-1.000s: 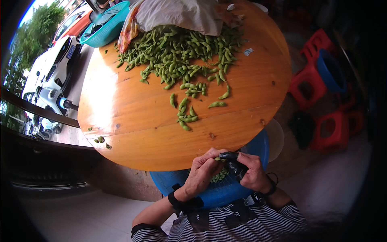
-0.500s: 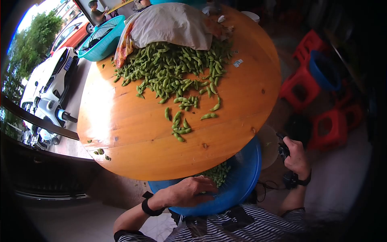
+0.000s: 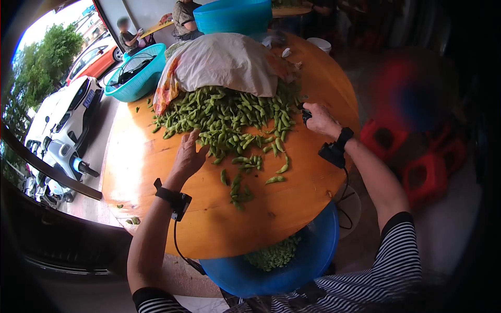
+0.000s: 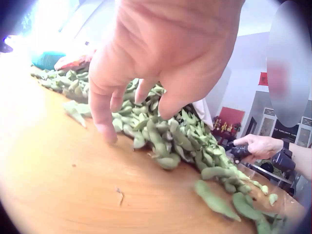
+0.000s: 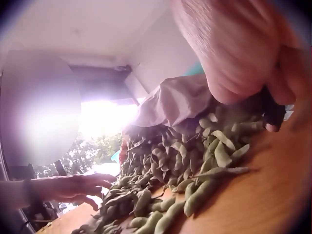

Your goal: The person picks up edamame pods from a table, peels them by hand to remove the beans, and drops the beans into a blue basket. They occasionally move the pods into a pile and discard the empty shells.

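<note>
A heap of green bean pods (image 3: 224, 112) lies on the round wooden table (image 3: 151, 208). My left hand (image 3: 188, 156) is at the heap's near left edge, fingers spread and bent down; in the left wrist view this hand (image 4: 165, 53) holds nothing visible, its fingertips close to the pods (image 4: 156, 139). Over the heap's right edge is my right hand (image 3: 322, 121), with black material around some fingers. The right wrist view shows this hand (image 5: 239, 53) above the table beside the pods (image 5: 195, 165), its fingers loosely bent; some fingertips are hidden.
A pale cloth (image 3: 224, 65) covers the heap's back. Below the table's near edge, a blue basin (image 3: 321, 245) holds shelled beans (image 3: 274, 254). A turquoise basket (image 3: 133, 86) stands back left, red stools (image 3: 425, 175) at right. Two people are in the background; cables hang from both wrists.
Both hands were together over the basin, then parted; now they have moved forward over the table to opposite sides of the heap. The head view has tilted up, showing more background.
</note>
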Tool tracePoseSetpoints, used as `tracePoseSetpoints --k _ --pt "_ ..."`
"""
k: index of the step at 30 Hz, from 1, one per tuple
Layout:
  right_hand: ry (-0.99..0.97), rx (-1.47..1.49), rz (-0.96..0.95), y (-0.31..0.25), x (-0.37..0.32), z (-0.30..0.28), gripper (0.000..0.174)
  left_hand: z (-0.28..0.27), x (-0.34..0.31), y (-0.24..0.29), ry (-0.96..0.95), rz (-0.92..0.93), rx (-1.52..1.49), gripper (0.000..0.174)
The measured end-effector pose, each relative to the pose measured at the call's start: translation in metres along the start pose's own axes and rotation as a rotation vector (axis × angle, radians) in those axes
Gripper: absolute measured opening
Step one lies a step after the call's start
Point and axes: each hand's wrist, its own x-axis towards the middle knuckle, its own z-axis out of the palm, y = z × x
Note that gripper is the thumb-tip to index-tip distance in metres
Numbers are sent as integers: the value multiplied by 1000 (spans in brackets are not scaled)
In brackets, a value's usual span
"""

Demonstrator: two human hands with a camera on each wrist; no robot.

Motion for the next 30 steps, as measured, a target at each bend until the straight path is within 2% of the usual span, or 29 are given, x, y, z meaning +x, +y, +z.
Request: tracePoseSetpoints --k 3,4,6,7,8,10,12,14,15,16,18,19,20,22,24,26,27,29,30 --pt "11 -87 196 1 30 13 31 13 14 10 -27 -18 -10 57" --pt "13 -91 197 1 33 15 31 17 16 15 -40 4 13 57" --pt "-24 14 57 -5 35 18 38 19 23 20 -68 20 -6 58" --pt "-69 2 70 -13 37 26 46 17 23 25 -110 36 -55 58" --pt "-103 83 -1 -18 33 32 40 17 21 31 -152 50 -104 58" --pt "-214 46 -212 -39 23 42 27 22 15 42 -178 78 -156 58" --pt "-255 55 -310 -68 1 48 18 30 9 53 -256 191 -200 61" --pt "-325 106 -279 -80 -16 56 19 24 -6 67 -209 240 -183 64" --pt "-290 107 -382 -74 -24 64 33 16 -14 74 -294 219 -224 63" --pt "-362 86 -325 -82 -35 57 34 12 -20 77 -378 199 -263 62" --pt "-531 126 -293 -87 -50 45 39 6 -39 70 -341 276 -205 55" --pt "-512 214 -409 -82 -56 41 27 -7 -51 74 -416 300 -232 52" --pt "-509 214 -405 -81 -57 29 27 -20 -62 77 -491 323 -260 48" --pt "-545 242 -344 -75 -46 -4 23 -37 -84 74 -457 361 -247 44" --pt "-350 84 -227 -34 -15 -16 22 -53 -105 79 -423 401 -233 39" --pt "-194 -75 -86 21 24 -24 22 -67 -123 85 -309 164 -264 35" --pt "-146 -96 -3 45 42 -27 22 -67 -132 82 -307 167 -266 35" --pt "-56 -103 125 60 65 -34 24 -64 -151 74 -161 91 -298 29" --pt "-15 -89 172 61 73 -37 26 -61 -160 70 -158 89 -299 29"
